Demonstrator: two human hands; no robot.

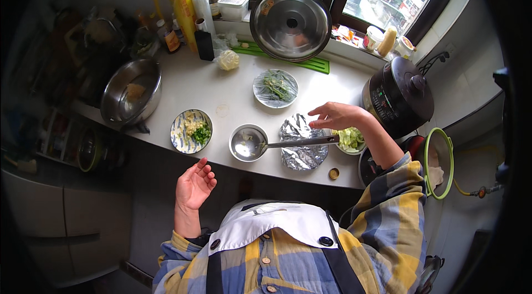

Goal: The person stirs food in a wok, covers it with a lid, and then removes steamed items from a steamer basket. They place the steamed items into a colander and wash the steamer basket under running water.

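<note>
My left hand (195,184) is held palm up, fingers apart and holding nothing, just in front of the counter's front edge. The nearest thing to it is a blue-and-white patterned plate (178,139) of chopped garlic and green onion. Above a foil-covered dish (305,154) hovers my right hand (332,115), its fingers parted and bare. A ladle (307,141) lies with its bowl in a white bowl (231,148) and its handle across the foil. Partly hidden by my right forearm is a bowl of cut leafy greens (350,139).
A plate of greens under plastic wrap (275,88) sits farther back. At right stand an electric pressure cooker (395,96) and a green-rimmed strainer (451,161). To the left is a steel basin (151,90). A large pot lid (291,40) leans by the window. A small cap (333,173) lies near the edge.
</note>
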